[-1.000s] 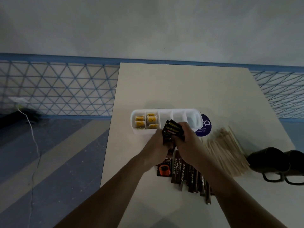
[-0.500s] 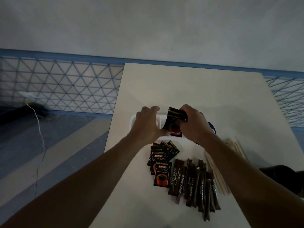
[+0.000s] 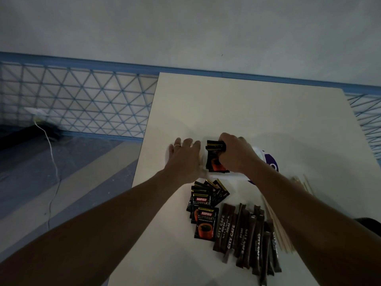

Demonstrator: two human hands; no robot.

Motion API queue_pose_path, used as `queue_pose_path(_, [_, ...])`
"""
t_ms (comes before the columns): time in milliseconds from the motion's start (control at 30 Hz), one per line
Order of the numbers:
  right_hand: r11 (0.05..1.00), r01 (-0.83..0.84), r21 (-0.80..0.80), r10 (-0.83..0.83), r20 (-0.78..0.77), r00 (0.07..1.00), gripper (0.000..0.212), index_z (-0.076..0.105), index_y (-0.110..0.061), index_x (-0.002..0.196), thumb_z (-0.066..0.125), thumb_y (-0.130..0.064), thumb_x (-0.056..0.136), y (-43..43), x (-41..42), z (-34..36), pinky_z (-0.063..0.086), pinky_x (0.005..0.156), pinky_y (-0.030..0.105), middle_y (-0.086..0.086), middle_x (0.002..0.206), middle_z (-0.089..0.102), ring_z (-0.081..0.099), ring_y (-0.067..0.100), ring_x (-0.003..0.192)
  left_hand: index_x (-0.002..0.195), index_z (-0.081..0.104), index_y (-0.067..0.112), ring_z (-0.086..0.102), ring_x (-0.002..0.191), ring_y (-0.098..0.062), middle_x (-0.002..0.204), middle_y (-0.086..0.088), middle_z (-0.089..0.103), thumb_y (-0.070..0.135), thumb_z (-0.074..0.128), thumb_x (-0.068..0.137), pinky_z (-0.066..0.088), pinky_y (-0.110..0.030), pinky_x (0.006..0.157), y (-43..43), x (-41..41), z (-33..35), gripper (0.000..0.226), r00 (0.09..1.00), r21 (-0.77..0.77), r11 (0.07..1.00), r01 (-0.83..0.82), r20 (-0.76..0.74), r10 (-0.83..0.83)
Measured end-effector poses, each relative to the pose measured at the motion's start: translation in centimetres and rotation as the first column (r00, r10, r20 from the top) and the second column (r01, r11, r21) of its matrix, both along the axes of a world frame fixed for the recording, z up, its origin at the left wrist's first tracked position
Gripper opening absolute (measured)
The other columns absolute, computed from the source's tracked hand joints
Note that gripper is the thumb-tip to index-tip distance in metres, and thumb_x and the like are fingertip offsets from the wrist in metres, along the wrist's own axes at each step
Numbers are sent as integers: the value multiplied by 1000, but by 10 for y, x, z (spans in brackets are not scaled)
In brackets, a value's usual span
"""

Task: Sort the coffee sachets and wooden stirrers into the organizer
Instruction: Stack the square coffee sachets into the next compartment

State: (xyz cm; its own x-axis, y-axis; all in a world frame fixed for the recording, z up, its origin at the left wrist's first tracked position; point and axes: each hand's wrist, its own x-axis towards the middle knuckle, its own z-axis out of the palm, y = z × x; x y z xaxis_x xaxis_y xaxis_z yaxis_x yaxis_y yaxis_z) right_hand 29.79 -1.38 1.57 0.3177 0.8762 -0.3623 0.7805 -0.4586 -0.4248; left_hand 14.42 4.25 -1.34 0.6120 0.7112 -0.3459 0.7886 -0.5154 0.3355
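my right hand (image 3: pixel 237 155) is gripping the sachets (image 3: pixel 214 161), lowering them squarely into the organizer (image 3: pixel 237 174); my flat left hand (image 3: pixel 185 157) is steadying it.

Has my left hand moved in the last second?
Yes. The left hand came away from the sachet bundle and shifted left along the organizer, and is now spread over its left end.

White table (image 3: pixel 237 112), white organizer (image 3: pixel 255 150), Kopiko sachets (image 3: pixel 206 215), brown sugar sticks (image 3: pixel 249 238), wooden stirrers (image 3: pixel 278 230)
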Motion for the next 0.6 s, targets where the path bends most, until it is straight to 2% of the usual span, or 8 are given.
queue_pose_path(133, [1000,3,19,-3,39,999,33,53,-17,112,56,-9,81,7,-6,-3,47,66,32,7,93,59,56,26,83,148,28,18,17,143,-41,154,-10,29,54,74,73,10,-58,117,1,0,-4,95,999,62,997,39,-23,-37])
queue_pose_path(267, [998,-5,56,2,54,999,31,50,-14,112,58,-7,83,7,-12,-6,48,61,33,7,87,56,59,27,79,145,33,18,20,143,-40,149,-9,36,54,75,72,9,-58,118,3,-3,-7,92,999,62,997,37,32,-39])
queue_pose_path(367, [997,-16,72,12,64,998,32,51,-11,113,63,-5,84,2,-13,-13,49,60,33,11,88,60,61,28,77,144,36,17,26,140,-37,147,-9,40,58,76,68,12,-56,117,5,-5,-9,95,996,61,997,49,65,-52])
queue_pose_path(500, [994,-74,86,61,136,989,32,49,-12,112,67,-13,85,-2,-14,-21,47,58,32,8,84,61,60,27,72,143,38,16,28,139,-37,146,-9,41,59,78,66,16,-56,116,7,-5,-9,98,995,59,997,51,83,-56])
queue_pose_path(600, [993,-78,91,63,160,985,32,48,-14,110,66,-11,84,-1,-13,-25,51,59,35,7,83,60,60,27,71,138,39,17,34,134,-36,139,-8,47,56,79,65,21,-55,114,5,-6,-10,92,990,43,999,24,137,-30])
